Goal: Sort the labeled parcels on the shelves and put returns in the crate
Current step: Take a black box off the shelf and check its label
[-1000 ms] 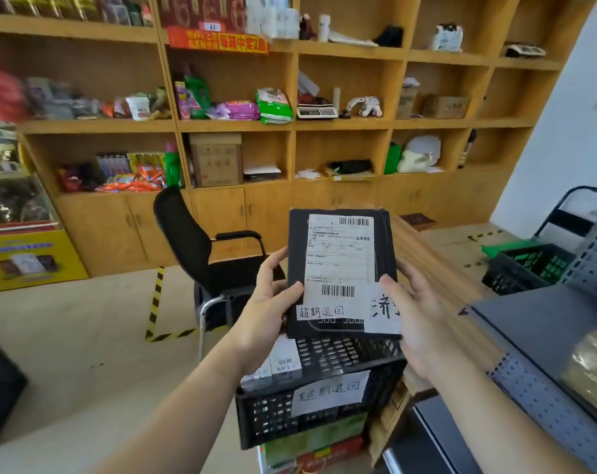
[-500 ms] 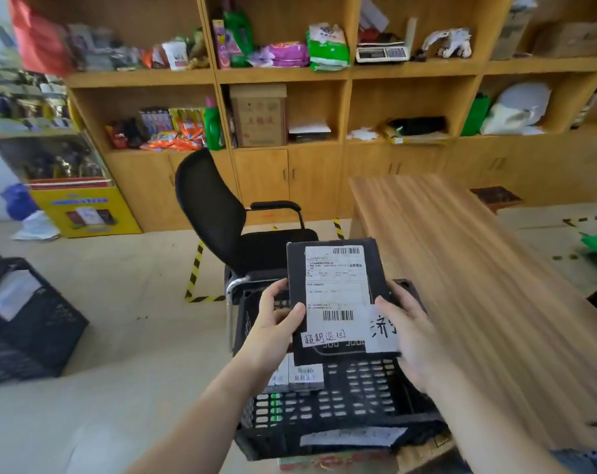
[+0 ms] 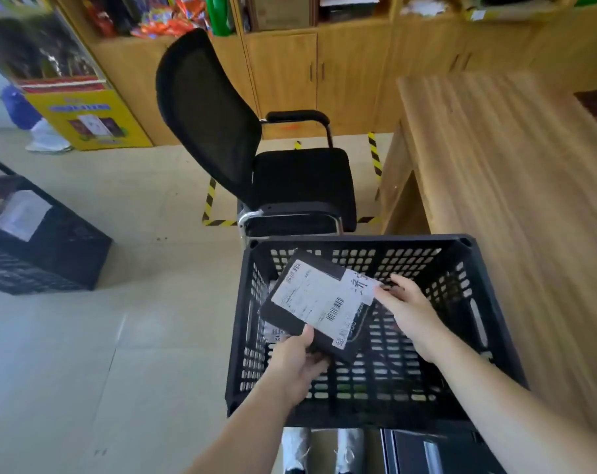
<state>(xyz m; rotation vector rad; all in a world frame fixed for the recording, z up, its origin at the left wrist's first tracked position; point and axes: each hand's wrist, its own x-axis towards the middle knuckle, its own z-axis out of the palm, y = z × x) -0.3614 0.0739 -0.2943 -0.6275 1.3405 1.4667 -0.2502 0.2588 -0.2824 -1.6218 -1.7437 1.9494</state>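
In the head view, the flat black parcel [image 3: 319, 304] hung tilted over the open crate [image 3: 358, 238], left hand [image 3: 298, 362] gripping its 6 o'clock corner, right hand [image 3: 408, 314] pinching its 3 o'clock edge; it looked light, stiff and slick-skinned, best held by opposite edges.

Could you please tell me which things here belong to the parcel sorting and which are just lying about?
Job: labeled parcel, held by left hand and right hand; black crate below it.
Lying about: office chair; wooden table; yellow display stand.
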